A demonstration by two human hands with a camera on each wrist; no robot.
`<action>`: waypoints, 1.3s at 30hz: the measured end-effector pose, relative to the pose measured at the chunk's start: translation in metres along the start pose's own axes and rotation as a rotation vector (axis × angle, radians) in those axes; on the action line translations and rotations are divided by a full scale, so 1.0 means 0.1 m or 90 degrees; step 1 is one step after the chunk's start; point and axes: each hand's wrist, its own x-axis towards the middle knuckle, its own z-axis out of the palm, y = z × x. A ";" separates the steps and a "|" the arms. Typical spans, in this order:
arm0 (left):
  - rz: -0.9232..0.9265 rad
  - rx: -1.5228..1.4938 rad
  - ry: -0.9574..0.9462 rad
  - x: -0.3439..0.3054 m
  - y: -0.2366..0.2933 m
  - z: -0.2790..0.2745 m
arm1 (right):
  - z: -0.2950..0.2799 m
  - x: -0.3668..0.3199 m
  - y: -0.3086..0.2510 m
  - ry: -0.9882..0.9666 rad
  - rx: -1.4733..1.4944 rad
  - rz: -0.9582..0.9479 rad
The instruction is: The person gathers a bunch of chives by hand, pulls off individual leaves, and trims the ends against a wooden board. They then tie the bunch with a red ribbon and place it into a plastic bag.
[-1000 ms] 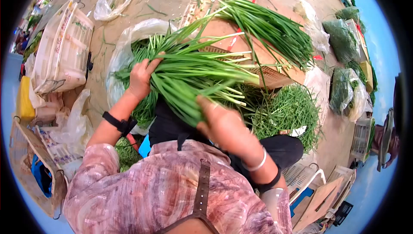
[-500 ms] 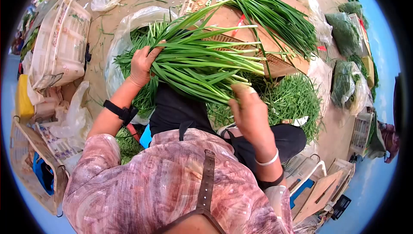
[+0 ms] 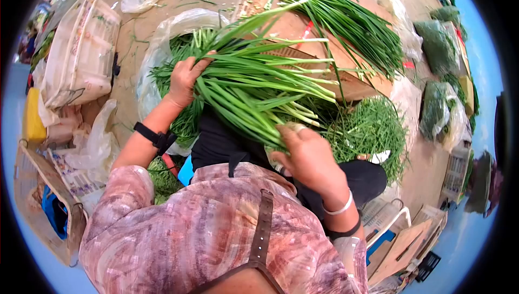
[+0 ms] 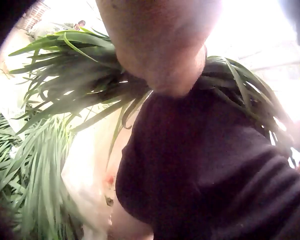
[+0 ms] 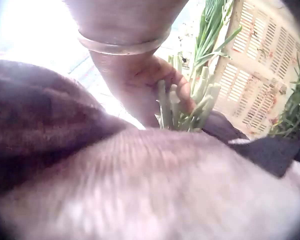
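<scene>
A thick bunch of garlic greens [image 3: 259, 72], long flat leaves with pale cut stalk ends, lies across the person's lap in the head view. The left hand [image 3: 186, 80] grips its leafy left part. In the left wrist view, leaves [image 4: 65, 65] fan out on both sides of that hand, whose fingers are mostly hidden. At the lower right of the bunch, the right hand [image 3: 309, 156] holds the nearest stalks. Its fingers curl around pale stalk ends [image 5: 202, 100] in the right wrist view.
A second bundle of greens [image 3: 346, 26] lies on a board over a crate [image 5: 245, 75]. Beneath the hands' right side is a heap of trimmings [image 3: 367, 131]. An open plastic bag [image 3: 148, 75] of greens stands at left, near stacked white crates [image 3: 81, 50].
The right hand moved right from among the leaves to the stalk ends, then came back slightly left onto the lower stalks. The left hand keeps its grip on the bunch.
</scene>
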 end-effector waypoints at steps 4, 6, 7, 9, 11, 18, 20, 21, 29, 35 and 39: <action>0.015 0.010 -0.041 0.03 0.00 -0.08 | -0.24 0.30 0.19 0.294 -0.024 -0.083; 0.023 0.019 -0.039 0.09 0.03 -0.13 | -0.29 0.44 0.23 0.366 -0.097 -0.099; 0.032 0.025 -0.039 0.10 0.05 -0.15 | -0.23 0.47 0.27 0.244 -0.098 -0.022; 0.031 0.044 -0.036 0.06 -0.01 -0.12 | -0.03 0.40 0.23 0.001 -0.096 0.021; 0.019 0.061 -0.045 0.00 -0.05 -0.13 | 0.00 0.18 -0.15 -0.042 -0.004 -0.067; 0.156 0.032 -0.056 0.10 -0.13 -0.22 | -0.30 0.27 0.09 0.072 -0.045 -0.034; 0.185 0.035 -0.063 0.18 -0.13 -0.29 | -0.49 0.54 0.14 0.188 -0.038 -0.074; 0.213 0.038 -0.077 0.22 -0.12 -0.33 | -0.56 0.73 0.19 0.229 -0.042 -0.091; 0.257 0.052 -0.106 0.28 -0.08 -0.49 | -0.11 1.93 0.98 -0.143 0.076 -0.068; 0.251 0.071 -0.089 0.26 -0.14 -0.58 | -0.08 1.06 0.94 -0.261 0.477 -0.049; 0.299 0.097 -0.165 0.51 -0.22 -0.61 | 0.27 0.45 0.79 -0.162 0.455 0.018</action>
